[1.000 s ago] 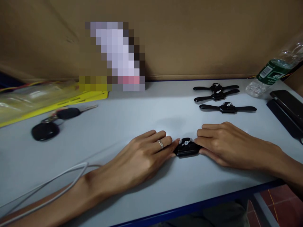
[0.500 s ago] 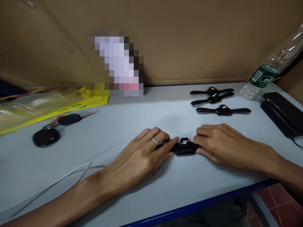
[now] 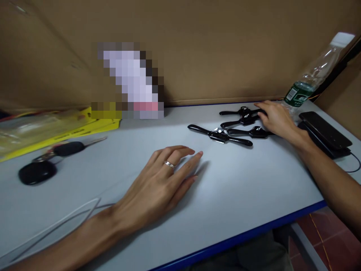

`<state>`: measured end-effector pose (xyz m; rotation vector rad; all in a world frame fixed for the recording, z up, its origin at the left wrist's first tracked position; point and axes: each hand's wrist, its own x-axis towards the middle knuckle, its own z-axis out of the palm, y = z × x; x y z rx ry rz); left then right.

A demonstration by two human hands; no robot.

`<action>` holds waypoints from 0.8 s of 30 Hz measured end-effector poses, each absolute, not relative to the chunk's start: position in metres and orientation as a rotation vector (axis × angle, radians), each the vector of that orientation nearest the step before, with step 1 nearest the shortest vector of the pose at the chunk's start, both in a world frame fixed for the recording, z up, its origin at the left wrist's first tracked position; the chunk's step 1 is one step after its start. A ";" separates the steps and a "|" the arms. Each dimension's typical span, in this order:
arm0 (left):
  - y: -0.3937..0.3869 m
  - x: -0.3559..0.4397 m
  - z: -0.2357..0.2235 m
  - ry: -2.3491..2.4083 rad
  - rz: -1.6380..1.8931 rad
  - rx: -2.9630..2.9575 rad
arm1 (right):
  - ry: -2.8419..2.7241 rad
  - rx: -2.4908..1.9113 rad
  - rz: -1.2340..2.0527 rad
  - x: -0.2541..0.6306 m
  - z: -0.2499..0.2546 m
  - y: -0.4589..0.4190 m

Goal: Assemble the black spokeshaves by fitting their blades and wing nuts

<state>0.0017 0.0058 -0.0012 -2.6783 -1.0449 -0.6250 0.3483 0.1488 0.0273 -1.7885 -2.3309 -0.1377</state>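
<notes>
My left hand [image 3: 166,177], with a ring on one finger, is open over the table and holds nothing. Just beyond its fingertips a black spokeshave [image 3: 218,136] lies at a slant, apart from the hand. At the back right, my right hand [image 3: 278,116] has its fingers and thumb closed around the right handle of a rear spokeshave [image 3: 247,119]; the grip itself is partly hidden. Behind that one is another spokeshave [image 3: 243,110], close against it. A further spokeshave [image 3: 256,132] lies in front, its right end covered by my right hand and wrist.
A clear bottle with a green label [image 3: 300,94] leans at the back right, near a black phone [image 3: 327,128] on a dark stand. Keys with a black fob [image 3: 38,172], a white cable [image 3: 70,214] and yellow packaging [image 3: 104,125] are on the left. A cardboard wall [image 3: 211,56] rises behind.
The spokeshave that both hands held is now farther back on the table, released. My right hand has moved back and right to the other spokeshaves; my left hand has opened.
</notes>
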 end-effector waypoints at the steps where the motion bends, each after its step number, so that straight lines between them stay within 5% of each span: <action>1: 0.006 0.002 -0.002 -1.042 -0.630 -2.682 | -2.333 -1.822 -0.107 0.351 0.023 0.155; 14: 0.007 0.004 -0.005 -1.037 -0.648 -2.767 | -2.376 -1.934 0.096 0.371 0.023 0.173; 24: 0.009 0.009 -0.005 -1.031 -0.686 -2.745 | -2.409 -1.534 -0.105 0.368 0.028 0.145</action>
